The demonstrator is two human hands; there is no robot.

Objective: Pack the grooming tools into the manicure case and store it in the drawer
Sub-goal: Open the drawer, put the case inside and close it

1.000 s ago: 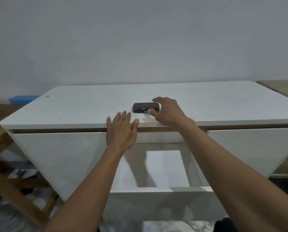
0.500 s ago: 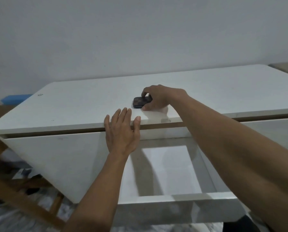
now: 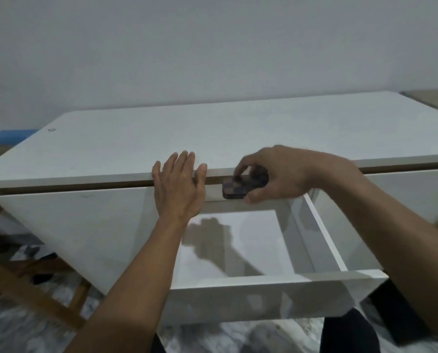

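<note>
A: anyone able to read anything here? labels, brand, numbers?

B: nope, no text at all. the case (image 3: 240, 187) only has a brown checker pattern, no logo i can make out, and the worktop (image 3: 212, 138) is plain white.

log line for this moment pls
right hand: holds checkered case over open drawer | left hand: flat on cabinet edge | case not yet in drawer
</note>
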